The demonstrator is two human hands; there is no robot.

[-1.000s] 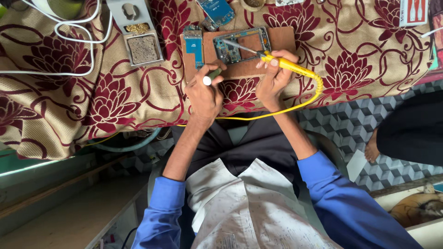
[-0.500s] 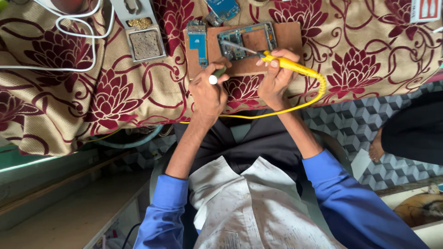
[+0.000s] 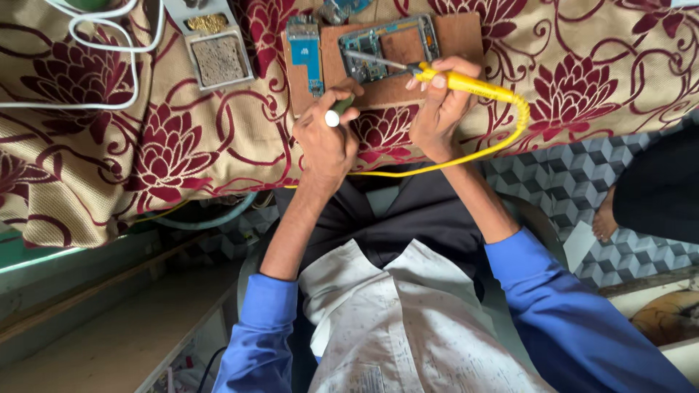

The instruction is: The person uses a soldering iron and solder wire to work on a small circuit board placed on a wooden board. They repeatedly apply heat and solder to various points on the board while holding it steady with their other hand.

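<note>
My right hand (image 3: 440, 109) grips a yellow soldering iron (image 3: 466, 84) whose metal tip rests on an opened phone circuit board (image 3: 378, 52). The board lies on a brown wooden board (image 3: 451, 36) on the cloth-covered table. My left hand (image 3: 325, 142) is closed around a small green-handled tool (image 3: 336, 113) with a white end, just below the wooden board's near edge. A narrow blue circuit strip (image 3: 306, 54) lies on the left part of the wooden board. The iron's yellow cord (image 3: 466, 156) loops down past my right wrist.
A floral maroon and beige cloth (image 3: 145, 145) covers the table. A square sponge tray (image 3: 218, 60) sits at the upper left beside white cables (image 3: 109, 58). Another person's bare foot (image 3: 604, 218) and dark trouser leg are on the patterned floor at the right.
The view has shifted slightly so the table sits a little higher in frame. Both hands keep their grips; the iron tip stays on the circuit board.
</note>
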